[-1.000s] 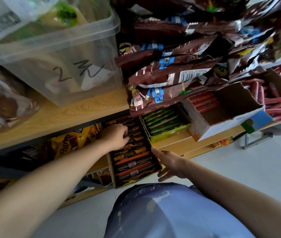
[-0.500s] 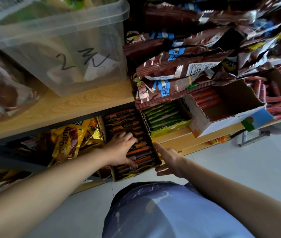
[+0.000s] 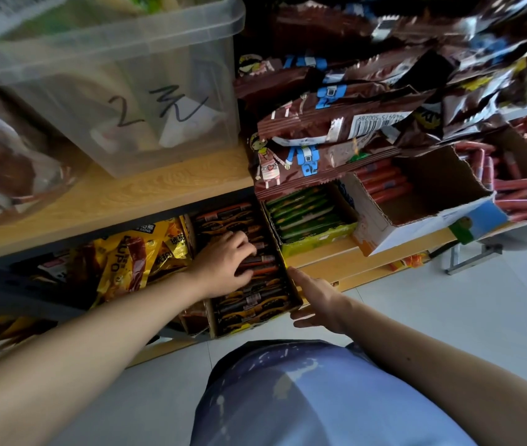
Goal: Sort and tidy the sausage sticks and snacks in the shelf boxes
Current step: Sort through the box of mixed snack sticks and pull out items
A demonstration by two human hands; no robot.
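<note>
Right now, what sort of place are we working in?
Likely a small snack shop or stockroom: wooden shelves hold open boxes of sausage sticks, piled brown snack packets, and a hand-marked clear tub.

the left hand covers the middle rows of sticks in the dark box; whether its fingertips pinch one cannot be told. print on the sticks is too small to read. the right hand hides part of that box's right wall. brown packs overhang and hide the backs of the green box and the white box. the bin is cut off at the top, its contents blurred. red sausages run off the right edge.
</note>
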